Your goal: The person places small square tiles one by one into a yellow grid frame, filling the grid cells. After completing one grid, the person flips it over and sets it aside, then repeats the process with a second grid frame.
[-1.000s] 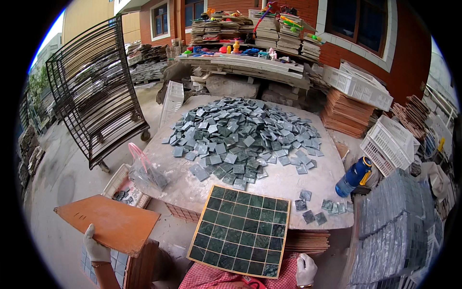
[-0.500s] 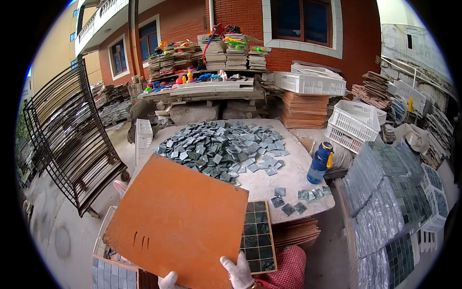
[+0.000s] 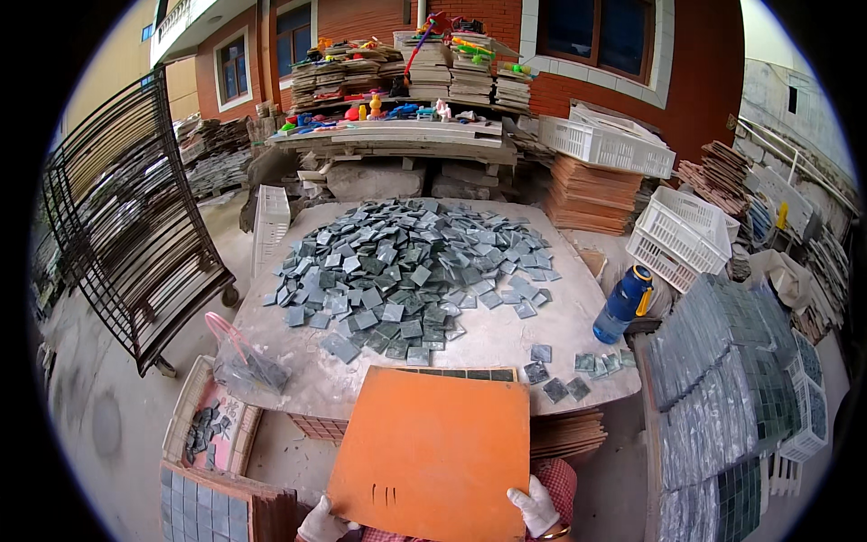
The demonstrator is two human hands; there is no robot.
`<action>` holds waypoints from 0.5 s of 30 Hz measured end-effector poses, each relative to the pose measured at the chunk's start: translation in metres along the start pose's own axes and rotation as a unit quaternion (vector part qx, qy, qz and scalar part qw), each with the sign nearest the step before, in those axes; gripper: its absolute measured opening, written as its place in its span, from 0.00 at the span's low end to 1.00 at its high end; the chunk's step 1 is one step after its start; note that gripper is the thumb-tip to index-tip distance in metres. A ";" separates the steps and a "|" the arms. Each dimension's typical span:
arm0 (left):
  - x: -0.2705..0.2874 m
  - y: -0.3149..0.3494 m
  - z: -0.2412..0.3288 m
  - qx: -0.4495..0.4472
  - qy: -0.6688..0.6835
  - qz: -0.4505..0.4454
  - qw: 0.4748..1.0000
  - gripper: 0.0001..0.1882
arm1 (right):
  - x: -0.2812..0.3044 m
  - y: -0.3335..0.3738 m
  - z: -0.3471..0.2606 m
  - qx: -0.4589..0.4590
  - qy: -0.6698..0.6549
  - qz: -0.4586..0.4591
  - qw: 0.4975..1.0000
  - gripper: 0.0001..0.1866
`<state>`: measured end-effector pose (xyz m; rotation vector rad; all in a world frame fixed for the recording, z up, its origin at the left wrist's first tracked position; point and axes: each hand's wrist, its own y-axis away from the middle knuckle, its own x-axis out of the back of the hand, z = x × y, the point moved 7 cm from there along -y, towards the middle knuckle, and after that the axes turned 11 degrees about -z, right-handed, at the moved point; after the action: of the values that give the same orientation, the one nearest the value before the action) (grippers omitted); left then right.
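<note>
An orange square board [image 3: 433, 443] with three short dark marks spans the space in front of me. My left hand [image 3: 325, 522], in a white glove, is closed on its lower left corner; my right hand [image 3: 535, 506], gloved too, grips its lower right edge. Beneath the board's far edge shows a strip of a tray of green tiles [image 3: 452, 372], the rest of it covered. Beyond that, a big heap of loose grey-green stone tiles [image 3: 397, 271] lies on the pale table [image 3: 488, 352], with several single tiles [image 3: 555, 389] apart at the right.
A blue bottle [image 3: 623, 305] stands at the table's right edge. A bag with a pink handle [image 3: 251, 366] sits at the left edge, above a crate of tile pieces [image 3: 209, 425]. Wrapped tile stacks [image 3: 713, 397] rise on the right; a metal rack [image 3: 135, 226] stands left.
The board has come down and right, turned squarer to me, and now covers most of the tile tray. My hands have moved farther apart along it. The view has shifted slightly.
</note>
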<state>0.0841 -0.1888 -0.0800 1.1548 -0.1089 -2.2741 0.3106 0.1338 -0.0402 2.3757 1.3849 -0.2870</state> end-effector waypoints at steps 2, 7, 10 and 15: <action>0.006 0.002 0.001 0.022 -0.043 -0.028 0.998 0.38 | -0.002 -0.002 -0.002 0.033 -0.014 -0.020 0.999 0.28; -0.015 0.008 0.030 0.060 -0.102 0.046 0.992 0.26 | 0.012 -0.018 -0.002 0.003 0.020 -0.038 0.999 0.21; -0.011 -0.013 0.038 0.074 -0.306 0.100 0.944 0.16 | 0.010 -0.034 -0.032 -0.004 0.118 -0.022 0.993 0.23; -0.027 -0.026 0.051 0.025 -0.504 0.102 0.857 0.16 | 0.037 -0.055 -0.038 -0.108 0.467 0.028 0.877 0.33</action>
<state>0.0452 -0.1617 -0.0369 -0.1475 -0.6542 -2.4319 0.2808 0.2030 -0.0300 2.4107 1.5630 1.1213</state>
